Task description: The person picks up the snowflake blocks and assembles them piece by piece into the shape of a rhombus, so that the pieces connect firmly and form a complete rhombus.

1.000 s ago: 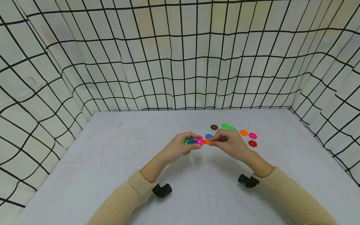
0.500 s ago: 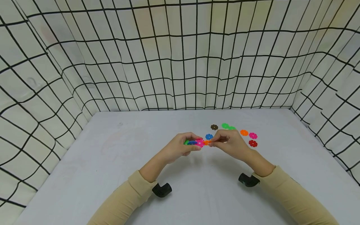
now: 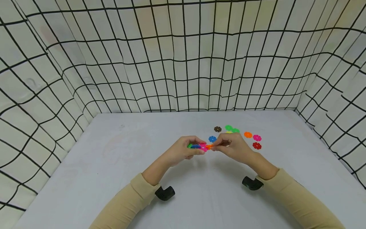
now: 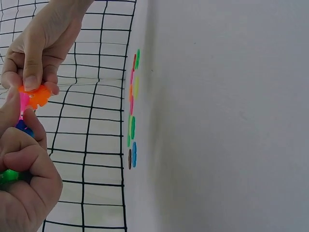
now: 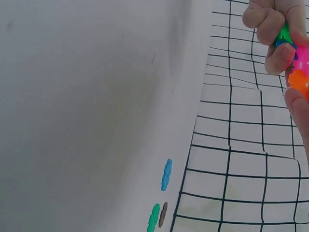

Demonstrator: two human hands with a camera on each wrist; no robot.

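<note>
Since the earlier frame, both hands and the pieces they hold have dipped slightly toward the near side, and a sliver of a yellow disc [image 3: 229,132] now shows beyond the right hand [image 3: 233,148]. The left hand [image 3: 183,150] has its fingers curled round a short row of notched plastic discs: a held green disc [image 3: 190,146] at the left, then a dark blue disc [image 3: 195,146], then a held pink disc [image 3: 203,147], with thumb and finger closed on the pink one. The right hand pinches a held orange disc [image 4: 39,96] between thumb and fingertip, against the pink disc's right edge; whether their slots interlock I cannot tell. The row is raised above the white table [image 3: 114,178], between the hands. On the table's far right lie a brown disc [image 3: 218,129], a light blue disc [image 3: 212,139], two overlapping green discs [image 3: 232,129], a loose orange disc [image 3: 248,135], a loose pink disc [image 3: 257,137] and, nearer, a red disc [image 3: 257,145]. Black netting [image 3: 199,78] stands behind.
</note>
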